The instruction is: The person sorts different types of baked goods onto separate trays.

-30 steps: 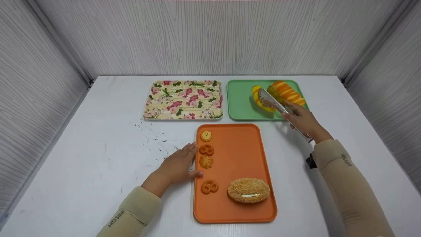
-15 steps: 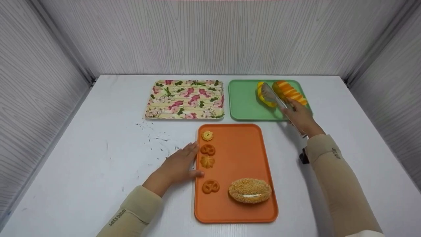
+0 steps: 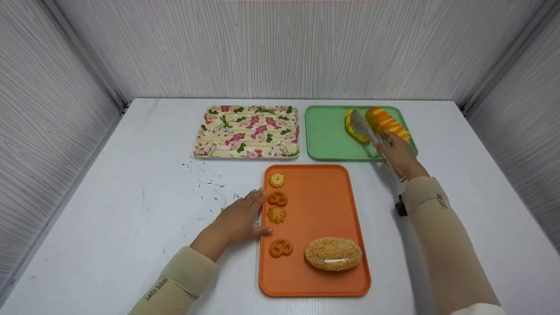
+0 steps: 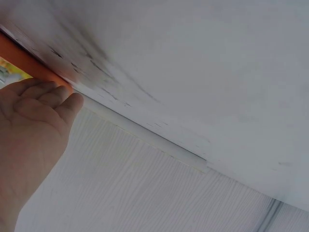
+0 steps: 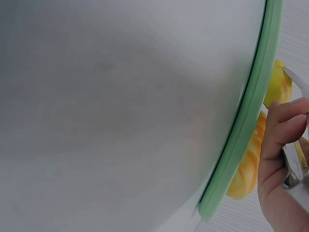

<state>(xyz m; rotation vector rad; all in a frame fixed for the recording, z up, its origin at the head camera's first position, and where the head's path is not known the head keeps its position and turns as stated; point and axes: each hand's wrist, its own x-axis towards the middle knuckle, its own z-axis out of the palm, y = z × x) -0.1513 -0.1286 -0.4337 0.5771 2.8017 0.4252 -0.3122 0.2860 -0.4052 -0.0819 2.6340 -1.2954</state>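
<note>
My right hand [image 3: 399,154] holds metal tongs [image 3: 362,124] over the green tray [image 3: 323,146] at the back right. One tong arm lies over a yellow bread-like piece [image 3: 351,129]; whether the tongs grip it I cannot tell. Close beside stands an orange-and-white striped bread loaf [image 3: 391,124]. In the right wrist view, the fingers [image 5: 285,121] curl round the tongs near the tray rim. My left hand [image 3: 236,221] rests at the left edge of the orange tray [image 3: 317,210], its thumb over the rim and fingers extended. The left wrist view shows that palm [image 4: 34,121].
On the orange tray, two pretzel-shaped cookies [image 3: 281,248], a flower-shaped cookie [image 3: 277,215] and a round cookie [image 3: 277,180] line the left side. A crumb-coated bread [image 3: 333,253] lies front right. A floral tray [image 3: 249,133] stands at the back; panelled walls [image 3: 280,52] surround the white table.
My right hand has shifted slightly left, and the tongs have turned a little. The yellow piece has moved slightly back and right on the green tray. My left hand has stayed at the orange tray.
</note>
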